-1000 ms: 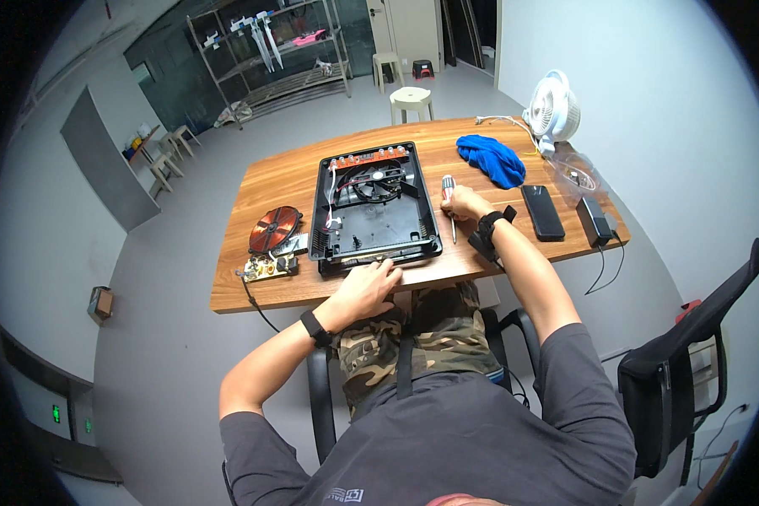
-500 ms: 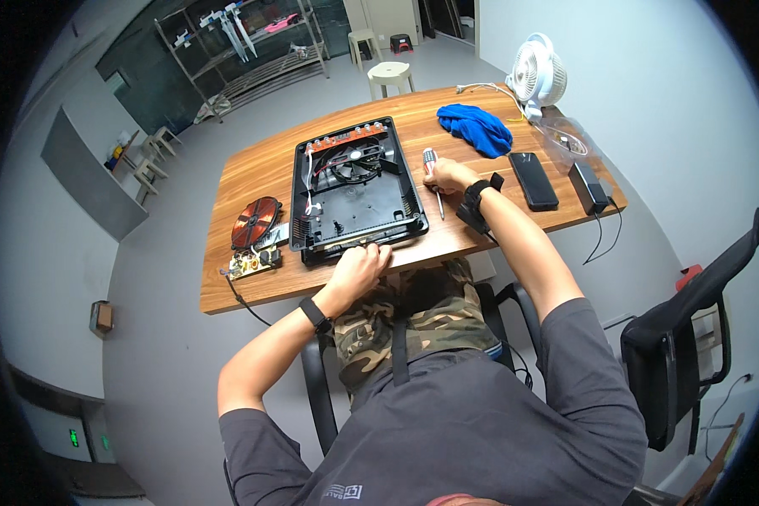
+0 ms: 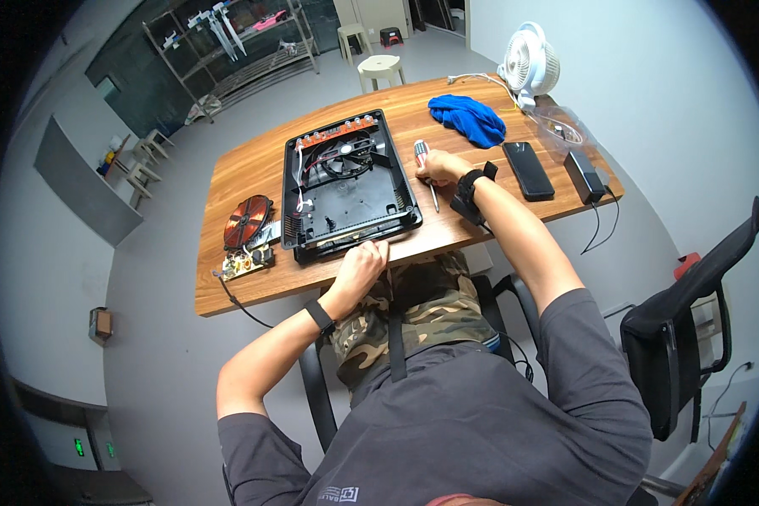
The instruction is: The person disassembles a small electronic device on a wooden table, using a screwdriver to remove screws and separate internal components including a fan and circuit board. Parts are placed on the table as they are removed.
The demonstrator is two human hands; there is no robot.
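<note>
A black appliance casing lies on the wooden table with its inside facing up. It holds a black cooling fan and, along the far side, an orange circuit board. At the casing's front edge is my left hand, fingers curled together, and whatever they may hold is hidden. To the right of the casing, my right hand is closed round a screwdriver, its handle pointing away and its shaft toward me. A round copper coil and a small circuit board lie left of the casing.
A blue cloth lies at the far right, behind a black phone. Beyond them are a black power adapter, a clear plastic tray and a white fan. An office chair stands at right.
The whole view has shifted slightly. My left hand has moved a little at the casing's front edge; my right hand stays round the screwdriver.
</note>
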